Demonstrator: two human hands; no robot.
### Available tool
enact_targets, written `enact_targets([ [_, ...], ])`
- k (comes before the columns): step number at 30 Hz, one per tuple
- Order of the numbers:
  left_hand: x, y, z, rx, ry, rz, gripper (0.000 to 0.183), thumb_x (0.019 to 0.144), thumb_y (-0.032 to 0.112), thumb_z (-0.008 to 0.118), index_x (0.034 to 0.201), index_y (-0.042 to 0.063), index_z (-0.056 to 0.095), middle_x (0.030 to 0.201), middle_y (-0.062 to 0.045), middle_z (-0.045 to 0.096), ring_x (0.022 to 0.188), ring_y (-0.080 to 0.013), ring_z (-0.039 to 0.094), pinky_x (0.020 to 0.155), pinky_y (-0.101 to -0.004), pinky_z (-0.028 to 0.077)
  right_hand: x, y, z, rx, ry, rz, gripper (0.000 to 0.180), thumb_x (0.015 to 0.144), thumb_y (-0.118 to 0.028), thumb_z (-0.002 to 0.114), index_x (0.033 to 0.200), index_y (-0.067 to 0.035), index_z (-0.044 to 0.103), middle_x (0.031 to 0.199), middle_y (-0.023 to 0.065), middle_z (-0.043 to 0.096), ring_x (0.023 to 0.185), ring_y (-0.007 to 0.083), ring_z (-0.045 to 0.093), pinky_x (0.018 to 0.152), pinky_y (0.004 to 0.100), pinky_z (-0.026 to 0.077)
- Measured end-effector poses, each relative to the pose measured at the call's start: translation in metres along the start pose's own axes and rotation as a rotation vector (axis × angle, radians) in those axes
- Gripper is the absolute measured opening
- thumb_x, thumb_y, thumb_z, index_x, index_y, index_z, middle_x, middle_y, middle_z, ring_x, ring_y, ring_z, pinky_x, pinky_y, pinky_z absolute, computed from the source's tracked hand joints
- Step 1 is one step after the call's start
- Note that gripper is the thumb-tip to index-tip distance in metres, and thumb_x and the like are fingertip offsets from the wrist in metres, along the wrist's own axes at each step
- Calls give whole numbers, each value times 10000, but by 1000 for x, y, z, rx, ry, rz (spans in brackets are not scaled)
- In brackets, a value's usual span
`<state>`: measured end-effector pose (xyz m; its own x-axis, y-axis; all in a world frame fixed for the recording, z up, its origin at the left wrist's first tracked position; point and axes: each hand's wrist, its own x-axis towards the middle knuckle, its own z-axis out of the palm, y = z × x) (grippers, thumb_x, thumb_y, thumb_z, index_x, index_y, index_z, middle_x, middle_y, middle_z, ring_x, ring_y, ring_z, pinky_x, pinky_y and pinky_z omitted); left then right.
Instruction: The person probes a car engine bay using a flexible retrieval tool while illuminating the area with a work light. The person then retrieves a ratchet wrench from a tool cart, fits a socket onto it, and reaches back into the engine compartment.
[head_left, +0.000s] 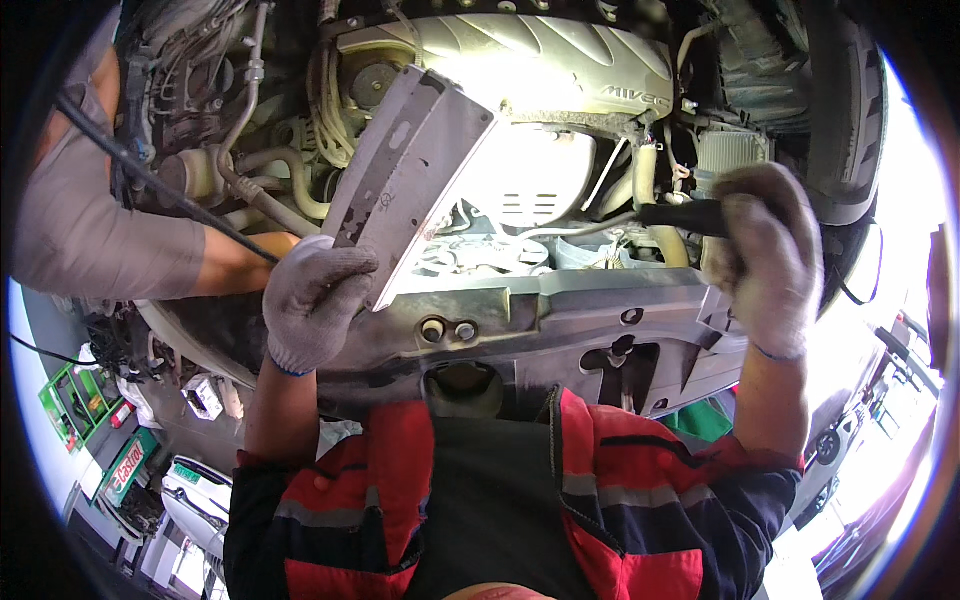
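Note:
My left hand (316, 304), in a grey knitted glove, grips the lower end of a flat metal bracket plate (420, 180) that has slots and worn paint. The plate tilts up to the right over an engine bay. My right hand (772, 259), gloved too and somewhat blurred, is closed around a black handle or tool (682, 216), whose kind I cannot tell. Behind both hands lies the engine with its grey plastic cover (517, 60), lit very brightly near the middle. A front crossmember (555, 300) runs between my arms.
At the left, another person's sleeve (112, 232) and bare forearm (236, 262) reach into the bay beside a black cable (172, 196). A tyre (847, 127) stands at the upper right. A green rack (79, 401) and a white car (196, 495) are at lower left.

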<state>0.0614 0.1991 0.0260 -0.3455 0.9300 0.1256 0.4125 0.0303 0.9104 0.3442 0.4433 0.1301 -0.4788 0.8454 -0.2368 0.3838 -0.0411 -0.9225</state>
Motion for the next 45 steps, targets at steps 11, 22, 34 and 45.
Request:
enact_targets([
  [11,11,-19,13,23,39,30,219,733,-50,720,945,0,695,898,-101,696,818,-257,649,783,-359,501,45,75,37,-44,-391,304,239,952,-191,593,1058,21,628,752,-12,567,621,30,494,533,198,424],
  [22,19,-26,12,81,-49,35,212,739,-36,718,945,3,691,870,-119,683,793,-290,632,754,-367,494,53,52,23,-294,-552,172,161,883,-76,614,1019,2,650,800,15,603,681,53,518,597,213,442],
  [34,15,-30,15,174,-46,-42,199,736,3,740,930,47,723,899,-63,718,837,-262,642,883,-376,467,75,110,65,-1068,-1184,-399,280,797,-115,600,1059,-45,672,917,168,672,859,304,672,773,392,553],
  [45,16,-30,15,150,-69,-61,196,732,-5,742,925,27,721,876,-80,714,821,-256,637,851,-367,471,80,174,97,-972,-1183,-684,235,862,-151,538,1021,-49,678,961,172,670,950,337,633,846,432,507],
])
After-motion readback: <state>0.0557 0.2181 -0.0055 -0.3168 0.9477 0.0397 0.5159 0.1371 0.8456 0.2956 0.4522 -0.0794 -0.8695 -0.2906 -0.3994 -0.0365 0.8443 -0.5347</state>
